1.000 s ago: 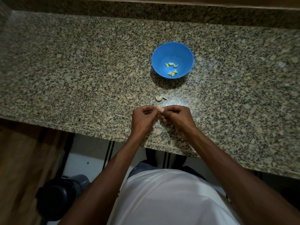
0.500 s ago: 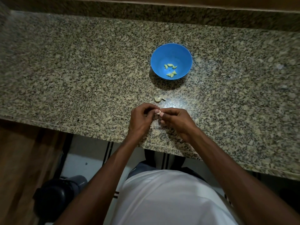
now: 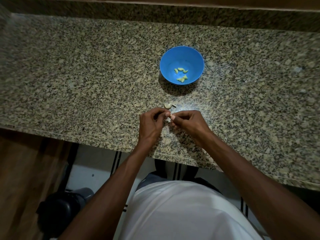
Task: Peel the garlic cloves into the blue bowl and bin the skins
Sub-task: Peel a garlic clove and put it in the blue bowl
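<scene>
I count five peeled cloves (image 3: 181, 74) in the blue bowl (image 3: 196, 57), one unpeeled clove (image 3: 168, 106) just in front of that bowl

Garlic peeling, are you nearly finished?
Partly. A few peeled cloves already lie in the blue bowl. The left hand and right hand pinch one clove between them. Another clove waits on the counter. No skins look binned yet.

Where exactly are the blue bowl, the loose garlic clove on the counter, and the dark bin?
blue bowl (image 3: 166, 66): head view, bare inner wall on its left.
loose garlic clove (image 3: 168, 106): head view, its pale body.
dark bin (image 3: 58, 212): head view, its rounded top, on the floor.
</scene>
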Available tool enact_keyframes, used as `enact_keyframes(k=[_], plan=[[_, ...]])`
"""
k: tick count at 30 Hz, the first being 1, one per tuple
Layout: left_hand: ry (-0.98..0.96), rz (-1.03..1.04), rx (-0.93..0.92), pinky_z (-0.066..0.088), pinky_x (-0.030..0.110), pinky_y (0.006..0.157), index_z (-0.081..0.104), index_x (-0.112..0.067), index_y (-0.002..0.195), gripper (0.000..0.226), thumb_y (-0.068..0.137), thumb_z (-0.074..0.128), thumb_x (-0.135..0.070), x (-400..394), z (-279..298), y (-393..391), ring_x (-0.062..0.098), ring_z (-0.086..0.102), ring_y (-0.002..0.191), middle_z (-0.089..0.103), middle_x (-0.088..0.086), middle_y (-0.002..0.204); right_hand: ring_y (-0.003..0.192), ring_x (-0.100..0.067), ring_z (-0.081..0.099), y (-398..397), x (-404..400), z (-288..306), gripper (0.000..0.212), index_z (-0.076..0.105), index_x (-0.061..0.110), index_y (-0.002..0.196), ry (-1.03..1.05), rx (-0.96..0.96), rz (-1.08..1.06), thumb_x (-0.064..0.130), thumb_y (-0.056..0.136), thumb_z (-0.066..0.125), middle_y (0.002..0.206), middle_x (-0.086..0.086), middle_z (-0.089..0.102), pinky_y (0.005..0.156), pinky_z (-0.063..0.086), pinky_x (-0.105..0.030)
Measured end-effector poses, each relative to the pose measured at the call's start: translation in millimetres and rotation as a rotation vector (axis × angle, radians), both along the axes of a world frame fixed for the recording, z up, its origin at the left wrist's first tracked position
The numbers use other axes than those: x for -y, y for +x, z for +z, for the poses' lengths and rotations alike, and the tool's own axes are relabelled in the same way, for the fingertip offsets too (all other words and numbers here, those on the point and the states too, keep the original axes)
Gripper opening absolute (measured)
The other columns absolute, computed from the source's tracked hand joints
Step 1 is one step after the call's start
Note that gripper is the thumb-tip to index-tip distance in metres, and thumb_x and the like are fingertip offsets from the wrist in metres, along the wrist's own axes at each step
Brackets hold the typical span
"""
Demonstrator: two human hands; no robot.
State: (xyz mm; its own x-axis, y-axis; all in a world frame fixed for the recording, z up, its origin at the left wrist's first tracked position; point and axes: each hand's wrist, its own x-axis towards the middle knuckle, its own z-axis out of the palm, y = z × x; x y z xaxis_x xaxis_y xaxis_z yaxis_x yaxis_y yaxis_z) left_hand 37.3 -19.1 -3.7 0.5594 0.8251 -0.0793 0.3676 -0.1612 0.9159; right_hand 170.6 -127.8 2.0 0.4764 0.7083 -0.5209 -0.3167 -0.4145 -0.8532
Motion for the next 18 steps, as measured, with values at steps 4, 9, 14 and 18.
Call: enact_keyframes(k=[4, 9, 14, 18], plan=[[-0.126, 0.015, 0.036, 0.062, 0.031, 0.083, 0.081, -0.011, 0.1, 0.01, 0.094, 0.077, -0.017, -1.1, -1.3, -1.5, 0.012, 0.076, 0.093, 0.08, -0.003, 0.094, 0.08, -0.02, 0.078, 3.5, -0.8, 1.5, 0.011, 0.083, 0.013, 0.097, -0.021, 0.245, 0.097, 0.023, 0.094, 0.079, 0.081, -0.001, 0.08, 0.078, 0.064, -0.042], [-0.228, 0.029, 0.044, 0.06, 0.024, 0.08, 0.082, -0.013, 0.1, 0.009, 0.092, 0.079, -0.018, -1.2, -0.6, -2.7, 0.011, 0.076, 0.093, 0.08, -0.003, 0.095, 0.073, -0.013, 0.076, 3.7, -1.4, 2.7, 0.009, 0.083, 0.015, 0.096, -0.055, 0.374, 0.146, 0.021, 0.096, 0.076, 0.077, 0.004, 0.079, 0.068, 0.06, -0.033], [-0.328, 0.03, 0.058, 0.061, 0.031, 0.086, 0.082, -0.015, 0.098, 0.007, 0.093, 0.078, -0.019, -3.1, -3.1, -3.9, 0.014, 0.076, 0.096, 0.081, 0.0, 0.098, 0.069, -0.01, 0.074, 3.2, -0.7, -1.8, 0.01, 0.081, 0.022, 0.09, -0.062, 0.406, 0.155, 0.02, 0.097, 0.074, 0.073, 0.007, 0.078, 0.062, 0.054, -0.026], [-0.358, 0.008, 0.059, 0.062, 0.035, 0.088, 0.081, -0.013, 0.098, 0.008, 0.094, 0.076, -0.019, -3.4, -4.3, -4.5, 0.016, 0.076, 0.098, 0.08, 0.003, 0.1, 0.066, -0.01, 0.072, 2.8, -1.2, -2.1, 0.013, 0.079, 0.024, 0.086, -0.064, 0.388, 0.15, 0.022, 0.098, 0.075, 0.07, 0.006, 0.077, 0.061, 0.054, -0.027]])
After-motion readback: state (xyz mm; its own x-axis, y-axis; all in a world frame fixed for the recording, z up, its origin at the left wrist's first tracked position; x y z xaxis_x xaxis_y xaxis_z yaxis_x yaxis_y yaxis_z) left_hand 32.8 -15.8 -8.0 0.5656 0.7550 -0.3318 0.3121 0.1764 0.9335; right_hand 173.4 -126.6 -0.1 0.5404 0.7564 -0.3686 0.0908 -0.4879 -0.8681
